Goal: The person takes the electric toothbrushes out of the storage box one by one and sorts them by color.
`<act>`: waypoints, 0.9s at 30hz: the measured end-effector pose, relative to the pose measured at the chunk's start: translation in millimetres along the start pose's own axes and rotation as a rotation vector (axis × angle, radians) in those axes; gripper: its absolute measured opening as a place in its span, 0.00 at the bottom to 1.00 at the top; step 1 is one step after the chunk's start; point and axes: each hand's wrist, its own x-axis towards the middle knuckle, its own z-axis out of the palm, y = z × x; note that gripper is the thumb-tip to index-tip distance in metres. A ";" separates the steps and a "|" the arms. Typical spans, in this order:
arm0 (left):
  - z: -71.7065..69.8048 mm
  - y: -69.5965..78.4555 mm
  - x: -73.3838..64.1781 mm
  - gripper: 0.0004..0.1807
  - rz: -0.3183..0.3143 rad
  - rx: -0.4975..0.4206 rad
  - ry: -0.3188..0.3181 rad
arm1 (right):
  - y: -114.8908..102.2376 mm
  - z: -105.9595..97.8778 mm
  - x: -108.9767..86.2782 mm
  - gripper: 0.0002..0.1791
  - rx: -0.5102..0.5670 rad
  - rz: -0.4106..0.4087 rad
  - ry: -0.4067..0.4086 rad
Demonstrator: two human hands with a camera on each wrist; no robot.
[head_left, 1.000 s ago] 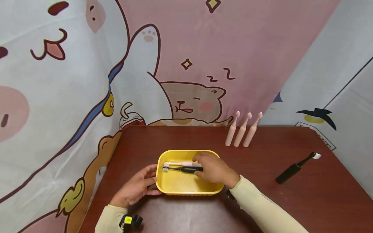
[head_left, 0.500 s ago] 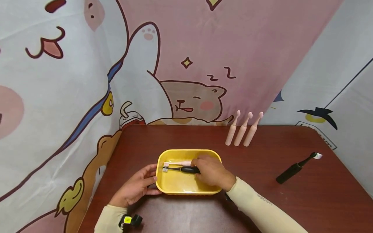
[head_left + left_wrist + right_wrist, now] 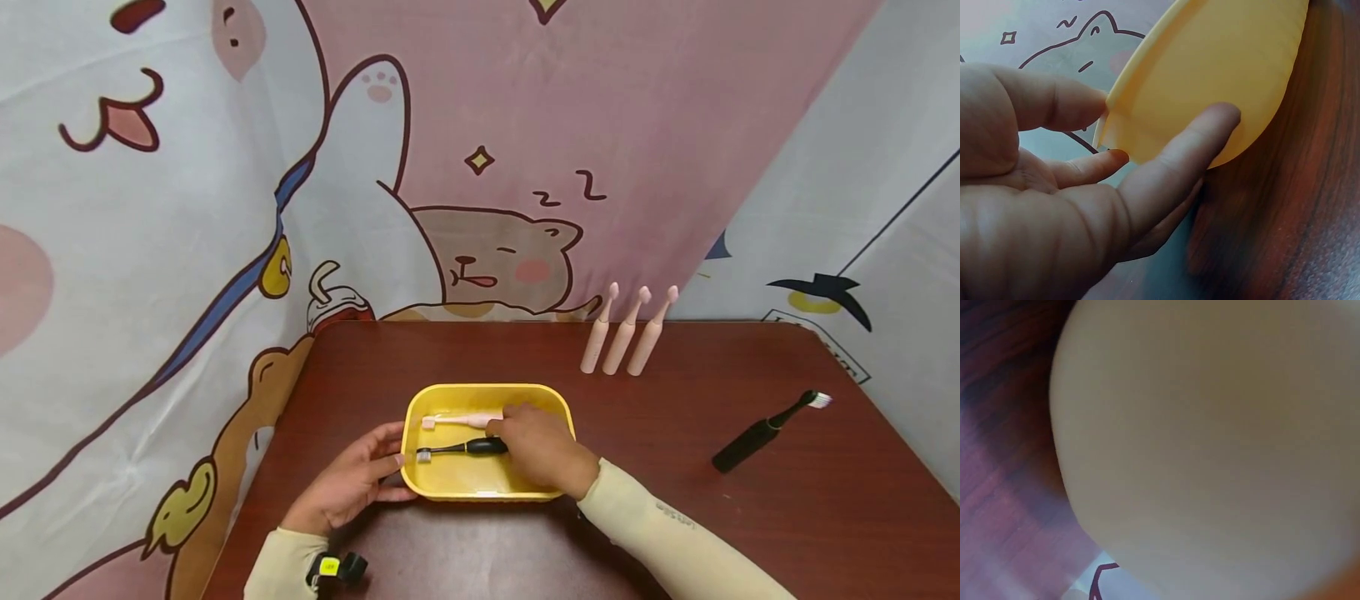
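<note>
A yellow plastic basin (image 3: 480, 495) sits on the table, holding a pink electric toothbrush (image 3: 461, 419) at the back and a black electric toothbrush (image 3: 480, 447) in front of it. My right hand (image 3: 547, 450) reaches into the basin's right half and grips the black toothbrush's handle end, which the fingers hide. The black brush head points left, bristles toward me. At the basin's left end, my left hand (image 3: 360, 471) rests with spread fingers (image 3: 1179, 159) against the outer wall and rim. A pale blurred surface fills most of the right wrist view.
Three pink electric toothbrushes stand upright at the back, right of centre: one left (image 3: 596, 346), one middle (image 3: 619, 348), one right (image 3: 645, 348). Another black electric toothbrush (image 3: 746, 444) stands at the right. A cartoon-printed cloth (image 3: 675, 150) hangs behind the dark red-brown table (image 3: 360, 358).
My right hand has shifted slightly left and toward me, and the black toothbrush in the basin has moved toward me, away from the pink one. My left hand has stayed at the basin's end.
</note>
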 end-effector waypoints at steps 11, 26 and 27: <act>1.9 1.3 0.3 0.33 0.000 0.004 -0.011 | 6.7 -7.7 -8.3 0.20 0.075 -0.030 -0.023; 3.2 2.9 -2.5 0.32 -0.013 0.020 0.024 | 24.3 -45.1 -35.4 0.25 0.356 -0.229 0.230; 3.0 2.7 -2.5 0.32 -0.014 0.019 0.023 | 24.2 -49.9 -37.4 0.24 0.395 -0.233 0.217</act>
